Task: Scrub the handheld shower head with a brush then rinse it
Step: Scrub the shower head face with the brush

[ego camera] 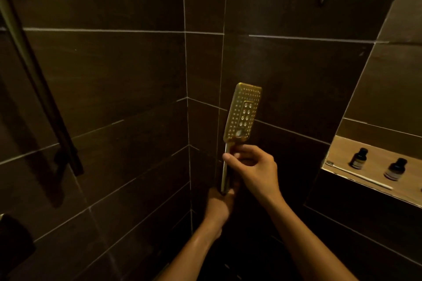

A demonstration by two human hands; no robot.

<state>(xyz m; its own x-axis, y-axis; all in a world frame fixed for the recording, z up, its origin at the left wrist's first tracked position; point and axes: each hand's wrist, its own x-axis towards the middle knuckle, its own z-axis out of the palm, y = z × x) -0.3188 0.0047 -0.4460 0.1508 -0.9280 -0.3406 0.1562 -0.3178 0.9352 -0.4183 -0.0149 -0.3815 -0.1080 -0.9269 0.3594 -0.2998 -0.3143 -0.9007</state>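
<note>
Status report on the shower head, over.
Left hand grips shower head handle base. Right hand pinches its neck. Toothbrush on shelf, unheld. No obstruction seen.

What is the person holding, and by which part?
The gold shower head, by its handle: the left hand grips the lower end, the right hand pinches it just below the head.

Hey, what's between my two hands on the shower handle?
Only a bare stretch of the gold handle, seen in the head view: the right hand pinches it just under the shower head, the left hand grips its lower end.
</note>
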